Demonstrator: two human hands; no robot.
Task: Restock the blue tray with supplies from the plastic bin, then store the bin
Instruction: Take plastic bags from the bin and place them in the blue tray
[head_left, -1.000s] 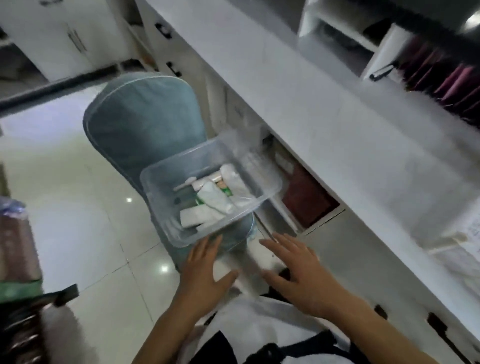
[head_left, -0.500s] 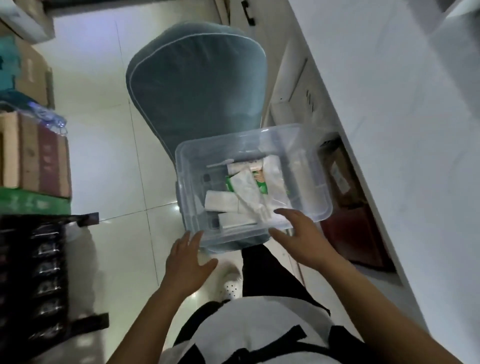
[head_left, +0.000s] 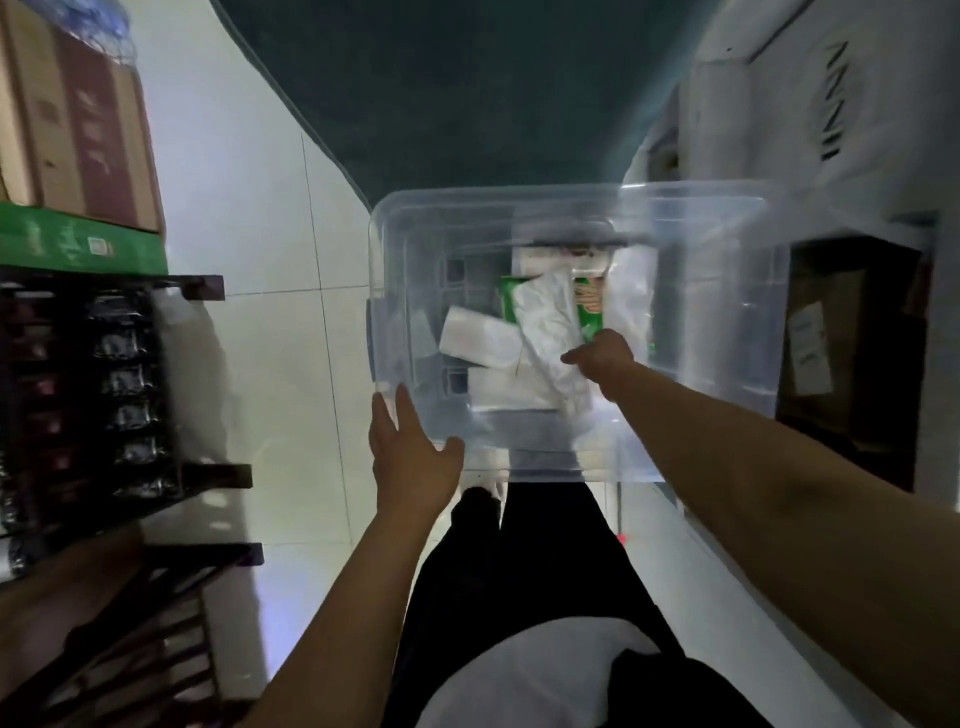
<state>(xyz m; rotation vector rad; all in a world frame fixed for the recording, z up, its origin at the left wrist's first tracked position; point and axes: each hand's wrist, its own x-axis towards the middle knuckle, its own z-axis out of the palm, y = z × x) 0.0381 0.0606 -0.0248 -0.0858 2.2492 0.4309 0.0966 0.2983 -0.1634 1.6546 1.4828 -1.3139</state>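
While left hand (head_left: 410, 457) rests spread on plastic bin (head_left: 717, 332) corner, grip released — right hand (head_left: 602, 358) seemingly pinches white packet (head_left: 545, 322).

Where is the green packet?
In the head view, the green packet lies inside the clear plastic bin, partly under white packets, just above the right hand.

Plastic bin (head_left: 701, 322) on chair (head_left: 467, 104); packets (head_left: 483, 340) inside. Boxes (head_left: 78, 114) left, cabinet (head_left: 831, 104) right. Right hand (head_left: 602, 358) in bin.
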